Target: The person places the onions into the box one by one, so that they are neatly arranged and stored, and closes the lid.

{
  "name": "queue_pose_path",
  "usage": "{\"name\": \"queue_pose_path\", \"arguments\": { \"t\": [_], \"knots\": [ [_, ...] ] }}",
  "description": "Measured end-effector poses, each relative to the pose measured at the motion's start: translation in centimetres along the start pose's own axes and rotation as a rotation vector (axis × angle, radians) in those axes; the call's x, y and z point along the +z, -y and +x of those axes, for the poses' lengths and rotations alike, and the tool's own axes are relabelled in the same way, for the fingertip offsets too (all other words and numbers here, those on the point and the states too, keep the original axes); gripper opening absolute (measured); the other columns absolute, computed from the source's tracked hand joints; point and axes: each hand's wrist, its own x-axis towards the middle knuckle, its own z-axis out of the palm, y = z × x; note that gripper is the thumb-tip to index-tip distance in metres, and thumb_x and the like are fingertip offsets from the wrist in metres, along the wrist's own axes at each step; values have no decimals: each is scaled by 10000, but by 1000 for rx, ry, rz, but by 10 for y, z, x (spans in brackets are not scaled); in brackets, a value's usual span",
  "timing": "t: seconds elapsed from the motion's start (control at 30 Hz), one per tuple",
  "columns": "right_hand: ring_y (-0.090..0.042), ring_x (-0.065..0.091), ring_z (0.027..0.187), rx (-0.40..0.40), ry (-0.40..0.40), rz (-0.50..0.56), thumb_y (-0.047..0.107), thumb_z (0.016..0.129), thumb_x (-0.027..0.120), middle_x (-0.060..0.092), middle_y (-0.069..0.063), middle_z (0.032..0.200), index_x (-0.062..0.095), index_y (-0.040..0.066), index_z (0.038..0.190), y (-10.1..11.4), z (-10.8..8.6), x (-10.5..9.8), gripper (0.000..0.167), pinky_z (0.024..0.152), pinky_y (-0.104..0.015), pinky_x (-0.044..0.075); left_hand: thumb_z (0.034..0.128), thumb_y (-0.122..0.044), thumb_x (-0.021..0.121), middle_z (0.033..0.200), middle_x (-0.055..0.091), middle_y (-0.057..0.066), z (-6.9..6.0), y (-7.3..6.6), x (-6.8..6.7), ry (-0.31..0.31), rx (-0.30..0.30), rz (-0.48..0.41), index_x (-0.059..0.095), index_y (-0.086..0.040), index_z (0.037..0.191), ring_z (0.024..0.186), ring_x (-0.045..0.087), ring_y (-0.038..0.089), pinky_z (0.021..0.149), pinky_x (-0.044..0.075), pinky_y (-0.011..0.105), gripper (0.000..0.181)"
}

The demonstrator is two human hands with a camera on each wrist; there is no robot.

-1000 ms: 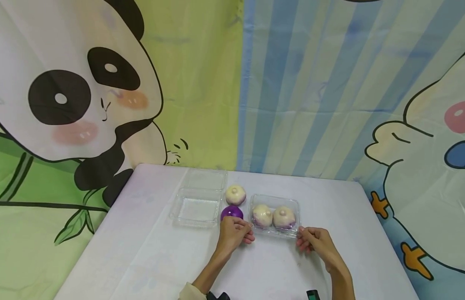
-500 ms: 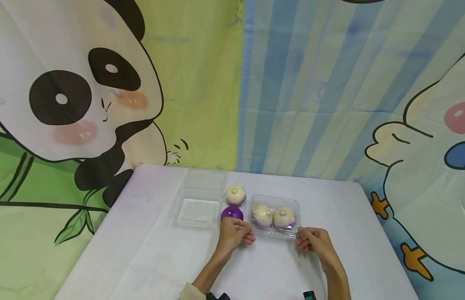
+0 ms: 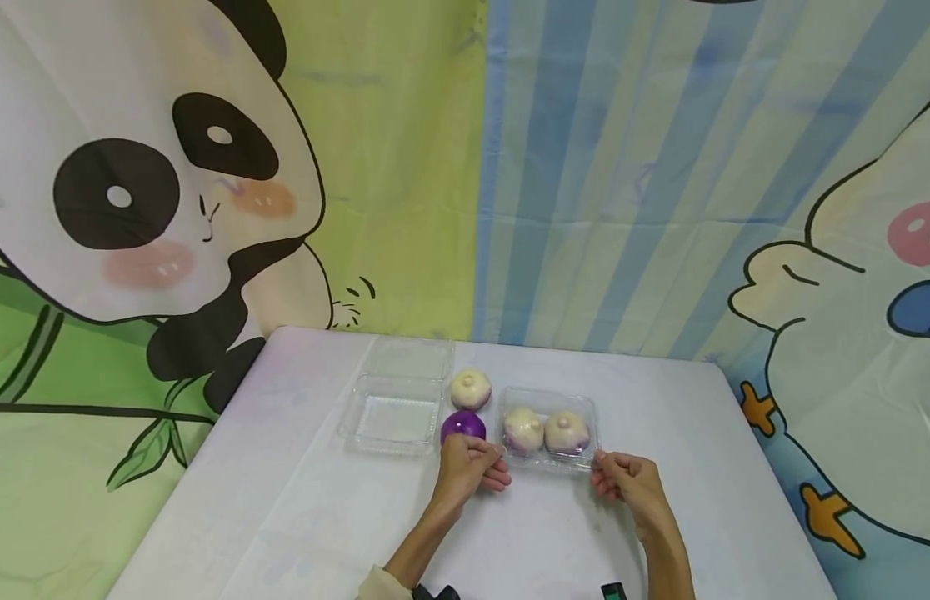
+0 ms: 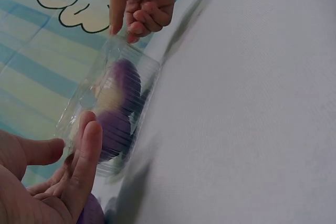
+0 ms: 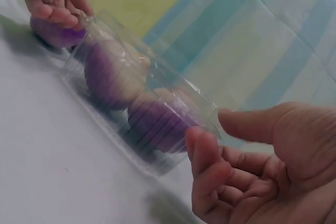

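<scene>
A closed clear plastic box [image 3: 547,397] with two white-and-purple onions [image 3: 523,431] inside sits right of centre on the table. My left hand [image 3: 465,471] pinches its near left corner, and my right hand [image 3: 634,487] pinches the near right one. In the left wrist view, the left thumb and fingers [image 4: 89,153] lie at either side of the box's near end. The right wrist view has the right hand [image 5: 262,166] at the box corner between thumb and index finger, with the striped wall of the box [image 5: 121,129] in front of the onions.
An open clear box [image 3: 396,419] lies on the left, lid backward. Between the boxes are a white-and-purple onion [image 3: 471,389] and, nearer, a purple onion [image 3: 462,425] partly behind my left hand. A printed curtain hangs behind the white table [image 3: 300,500].
My right forearm has shifted slightly to the left. Both hands stay at the box's near corners, and the box and onions have hardly moved.
</scene>
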Motion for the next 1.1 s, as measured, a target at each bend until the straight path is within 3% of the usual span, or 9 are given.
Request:
{"name": "queue_pose_path", "arguments": {
  "t": [0.27,0.63,0.93,1.1],
  "knots": [
    [-79,652,647,-51,10,100,99,1077,689,753,7,767,714,-115,1078,-10,0,3,215,607,-202,568,1010,25,676,840,763,355,2,0,1,9,5,-8,686,233,1039,629,798,232,614,686,381,209],
    [-73,606,597,-105,-14,71,41,1064,684,695,7,692,688,-126,965,-5,-2,7,195,568,-189,522,1024,8,662,831,772,315,0,5,6,-26,20,3,678,212,1039,623,781,178,619,685,348,205],
    [-73,606,598,-91,-33,80,26,1058,687,701,11,685,701,-118,954,-7,-3,7,178,587,-190,550,1025,-8,690,823,773,324,-1,6,6,-52,30,8,705,195,1029,623,795,245,601,680,350,203],
    [-77,639,650,-75,-29,92,61,1092,647,732,0,754,701,-132,1066,-10,-4,7,203,625,-203,578,1020,2,692,831,771,337,0,4,6,-51,35,12,711,197,1030,643,805,303,608,684,370,197]
  ]
}}
